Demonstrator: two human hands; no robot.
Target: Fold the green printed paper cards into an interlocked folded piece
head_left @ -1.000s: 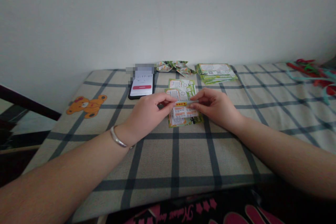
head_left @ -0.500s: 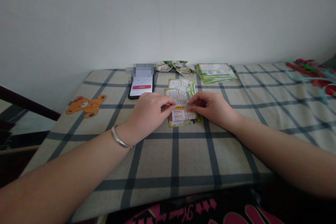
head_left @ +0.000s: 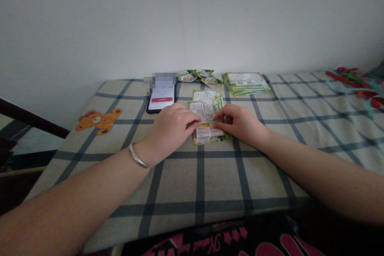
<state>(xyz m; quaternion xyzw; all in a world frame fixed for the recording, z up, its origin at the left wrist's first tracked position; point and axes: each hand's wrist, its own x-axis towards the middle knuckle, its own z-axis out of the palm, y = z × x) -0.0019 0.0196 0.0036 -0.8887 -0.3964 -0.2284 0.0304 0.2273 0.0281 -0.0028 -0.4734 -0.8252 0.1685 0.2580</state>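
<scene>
A green-and-white printed leaflet (head_left: 201,109) lies before me, with a narrow raised yellow fold (head_left: 205,124) across its middle. My left hand (head_left: 172,126), a silver bangle on its wrist, pinches the left end of that fold between thumb and fingers. At the right end, my right hand (head_left: 241,122) is closed in a pinch on the same sheet. Underneath, another leaflet of the same print (head_left: 204,95) shows at the top and bottom edges; how many sheets lie there I cannot tell.
Along the wall are a phone (head_left: 162,100) with a lit screen, several folded paper pieces (head_left: 198,75) and a leaflet stack (head_left: 249,80). A bear cutout (head_left: 99,121) lies at left. Red and green strips (head_left: 351,79) sit far right. A checked cloth (head_left: 180,184) covers the table.
Both hands stay pinched on the leaflet and have barely shifted. The yellow fold between the fingertips looks slightly different in angle. The phone's displayed digits have advanced.
</scene>
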